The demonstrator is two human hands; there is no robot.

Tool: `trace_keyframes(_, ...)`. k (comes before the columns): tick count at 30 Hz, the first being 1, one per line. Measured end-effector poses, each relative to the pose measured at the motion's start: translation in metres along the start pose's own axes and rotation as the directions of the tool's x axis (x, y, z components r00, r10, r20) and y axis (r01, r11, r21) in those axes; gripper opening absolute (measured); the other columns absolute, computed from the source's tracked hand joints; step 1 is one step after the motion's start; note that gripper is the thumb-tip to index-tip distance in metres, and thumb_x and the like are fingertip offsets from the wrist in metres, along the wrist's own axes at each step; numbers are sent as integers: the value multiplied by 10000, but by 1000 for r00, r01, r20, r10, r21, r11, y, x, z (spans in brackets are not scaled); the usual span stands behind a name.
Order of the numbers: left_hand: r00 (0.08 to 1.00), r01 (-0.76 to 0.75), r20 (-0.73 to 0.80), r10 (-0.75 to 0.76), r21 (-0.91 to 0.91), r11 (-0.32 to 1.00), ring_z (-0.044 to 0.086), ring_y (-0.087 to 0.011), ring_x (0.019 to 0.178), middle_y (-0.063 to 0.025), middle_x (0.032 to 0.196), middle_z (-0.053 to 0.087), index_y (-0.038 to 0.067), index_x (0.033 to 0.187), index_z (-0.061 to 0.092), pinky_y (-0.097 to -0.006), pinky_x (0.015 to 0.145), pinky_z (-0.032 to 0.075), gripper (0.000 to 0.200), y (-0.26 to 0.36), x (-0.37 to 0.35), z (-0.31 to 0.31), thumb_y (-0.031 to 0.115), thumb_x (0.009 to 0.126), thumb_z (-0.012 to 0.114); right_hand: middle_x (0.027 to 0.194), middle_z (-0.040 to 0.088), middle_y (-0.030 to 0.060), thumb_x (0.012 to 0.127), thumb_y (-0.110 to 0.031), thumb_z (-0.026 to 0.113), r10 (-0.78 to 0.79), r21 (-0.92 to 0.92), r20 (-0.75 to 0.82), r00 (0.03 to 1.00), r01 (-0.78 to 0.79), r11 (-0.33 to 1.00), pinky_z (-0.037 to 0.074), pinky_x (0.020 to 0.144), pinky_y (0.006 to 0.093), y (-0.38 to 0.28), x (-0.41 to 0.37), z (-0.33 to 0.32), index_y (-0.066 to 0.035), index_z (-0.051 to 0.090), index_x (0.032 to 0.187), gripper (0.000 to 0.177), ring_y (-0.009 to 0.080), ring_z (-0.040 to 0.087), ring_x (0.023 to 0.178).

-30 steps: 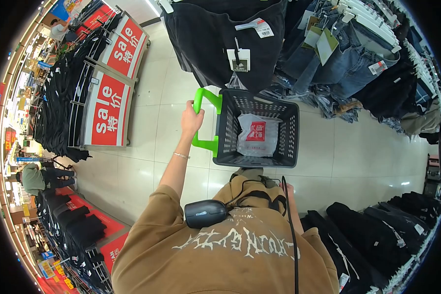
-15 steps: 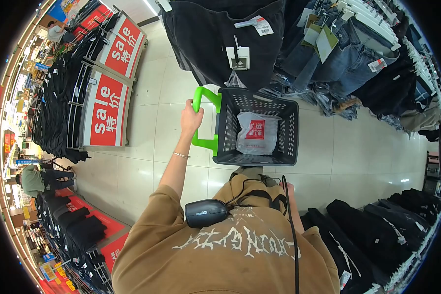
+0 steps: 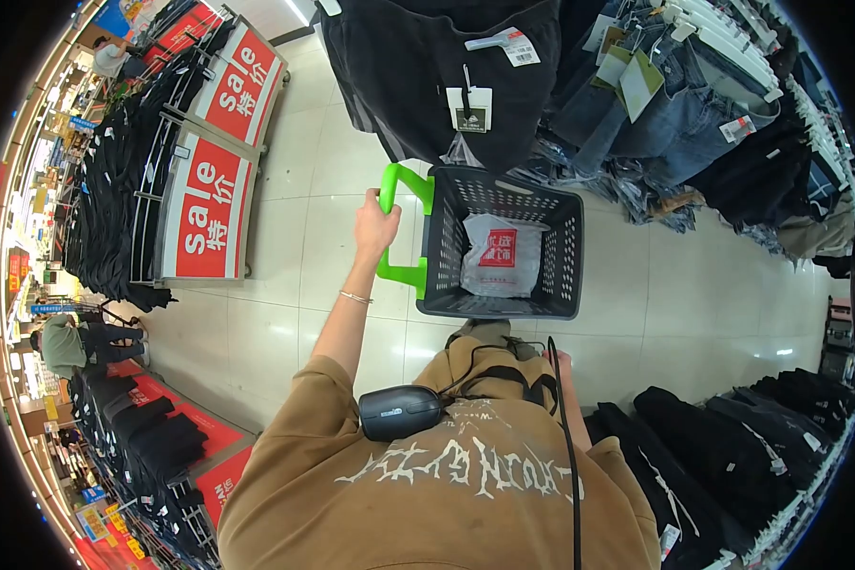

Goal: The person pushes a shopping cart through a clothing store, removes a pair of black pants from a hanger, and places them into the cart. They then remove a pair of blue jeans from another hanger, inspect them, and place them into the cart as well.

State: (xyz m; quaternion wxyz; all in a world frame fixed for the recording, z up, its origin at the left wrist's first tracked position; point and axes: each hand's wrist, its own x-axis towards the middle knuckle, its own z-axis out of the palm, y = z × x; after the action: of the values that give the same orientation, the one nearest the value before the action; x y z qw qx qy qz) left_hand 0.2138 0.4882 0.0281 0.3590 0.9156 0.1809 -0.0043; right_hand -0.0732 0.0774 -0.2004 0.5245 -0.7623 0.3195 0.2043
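Left hand (image 3: 376, 226): arm outstretched, curled round handle (image 3: 404, 275)
Basket (image 3: 503, 308): right of this hand
Right hand (image 3: 564, 362): mostly hidden; can't tell grip

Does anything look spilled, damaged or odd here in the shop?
Nothing looks spilled or damaged; the plastic bag lies inside the shopping basket. One oddity: the black device and black cable against the brown T-shirt, perhaps unusual things to wear.
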Motion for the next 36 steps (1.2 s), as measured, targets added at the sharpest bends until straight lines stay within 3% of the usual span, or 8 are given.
trace_keyframes(2,1000,11,0,-11,-9,1000,606,-403,826,-237,848,632,20,1128,479,-459,737,470,453,-1,1,1,218,734,584,654,605,30,774,-207,663,-25,69,-17,1000,26,997,441,578,281,4,2,-1,4,665,810,214,112,545,631)
trace_keyframes(3,1000,13,0,-13,-9,1000,606,-403,826,-237,848,632,20,1128,479,-459,737,470,453,-1,1,1,218,734,584,654,605,30,774,-207,663,-25,67,-17,1000,26,997,441,578,281,2,1,-1,4,665,810,214,112,545,631)
trace_keyframes(5,1000,-5,12,5,-22,1000,603,-407,819,-236,845,631,21,1130,477,-464,733,468,454,-3,0,1,221,736,584,801,664,123,784,-177,577,-3,-33,19,1000,4,999,472,717,301,0,-3,-3,33,662,897,253,183,612,768)
trace_keyframes(14,1000,12,10,-12,-2,1000,598,-410,825,-237,841,628,26,1117,484,-468,735,465,446,-3,2,2,229,734,587,822,667,148,795,-202,585,22,27,27,999,-23,999,475,748,312,38,22,5,14,664,918,261,204,623,794)
trace_keyframes(24,1000,4,-14,-5,-13,1000,594,-418,831,-244,854,624,-2,1108,487,-473,739,462,446,-5,2,5,218,733,584,808,662,136,801,-205,590,17,28,43,999,-18,999,474,727,310,23,16,0,28,660,919,271,190,614,775)
trace_keyframes(30,998,12,66,-14,39,999,590,-419,826,-255,841,616,-30,960,555,-477,737,458,348,-11,10,7,240,741,568,789,657,121,794,-199,597,60,-7,57,997,-60,998,473,701,297,-12,5,0,39,659,905,270,167,604,748)
trace_keyframes(33,996,43,78,-41,-20,999,582,-427,829,-259,820,613,-37,904,558,-486,734,451,327,-11,8,7,247,743,559,767,653,109,796,-198,592,-21,1,60,998,21,1000,473,685,296,-4,6,3,41,659,902,270,159,597,726)
trace_keyframes(36,998,-61,17,61,-6,998,608,-404,729,-250,750,612,-38,882,552,-470,684,465,298,-10,5,7,231,754,553,733,643,90,799,-201,587,35,-37,102,994,-32,999,469,660,295,-10,2,3,36,661,883,262,155,590,698)
